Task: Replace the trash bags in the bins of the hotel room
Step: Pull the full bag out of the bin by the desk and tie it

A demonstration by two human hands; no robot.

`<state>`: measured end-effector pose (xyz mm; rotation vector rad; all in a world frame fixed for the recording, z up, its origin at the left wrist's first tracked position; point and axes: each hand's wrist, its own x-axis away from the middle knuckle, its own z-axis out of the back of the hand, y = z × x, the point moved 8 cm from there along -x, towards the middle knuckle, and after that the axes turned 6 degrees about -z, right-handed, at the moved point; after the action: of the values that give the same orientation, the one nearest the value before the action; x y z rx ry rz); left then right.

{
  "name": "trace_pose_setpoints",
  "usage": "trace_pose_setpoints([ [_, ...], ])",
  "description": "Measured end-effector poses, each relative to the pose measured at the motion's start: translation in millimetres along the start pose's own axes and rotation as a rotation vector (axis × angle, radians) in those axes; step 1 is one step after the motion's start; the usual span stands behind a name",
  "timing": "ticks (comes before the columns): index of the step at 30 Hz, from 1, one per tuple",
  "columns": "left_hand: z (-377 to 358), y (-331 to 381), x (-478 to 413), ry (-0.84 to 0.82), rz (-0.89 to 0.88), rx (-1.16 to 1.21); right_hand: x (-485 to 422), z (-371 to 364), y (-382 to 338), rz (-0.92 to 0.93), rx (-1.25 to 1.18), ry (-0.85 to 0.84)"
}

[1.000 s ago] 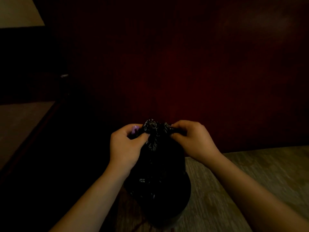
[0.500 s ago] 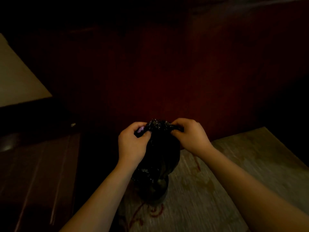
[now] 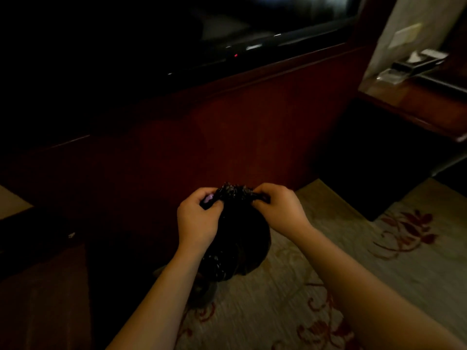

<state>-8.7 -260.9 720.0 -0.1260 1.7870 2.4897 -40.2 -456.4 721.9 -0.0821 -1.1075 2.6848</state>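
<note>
There is one black trash bag. Two hands are in view: one left hand and one right hand. One television shows one small red light. One patterned carpet covers the floor. One pale switch plate sits on the wall. One worktop carries several small items, too blurred to count.

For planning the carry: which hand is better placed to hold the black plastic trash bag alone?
Probably the left hand: it grips the black plastic trash bag at its gathered neck; the right hand pinches only a side end.
</note>
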Motion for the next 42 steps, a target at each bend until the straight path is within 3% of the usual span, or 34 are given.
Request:
trace_pose_setpoints([
  [9, -80.3, 59.8, 34.9, -0.202, -0.132, 0.056, 59.9, 86.3, 59.8, -0.137, 0.025, 0.129],
  [24, -227.5, 173.0, 82.9, -0.867, -0.334, 0.351, 190.8, 212.5, 111.5, -0.548, -0.007, 0.646],
  [31, -277.9, 235.4, 146.5, -1.09, -0.466, 0.411, 272.2, 271.3, 121.8, -0.625, 0.039, 0.815],
  [36, -325.0, 300.5, 201.6, -1.169, -0.548, 0.528, 331.8, 339.0, 136.4, -0.624, 0.128, 0.916],
  [42, -381.1, 361.9, 268.4, -1.138, -0.649, 0.647, 388.9, 408.5, 160.4, -0.649, 0.17, 1.064],
])
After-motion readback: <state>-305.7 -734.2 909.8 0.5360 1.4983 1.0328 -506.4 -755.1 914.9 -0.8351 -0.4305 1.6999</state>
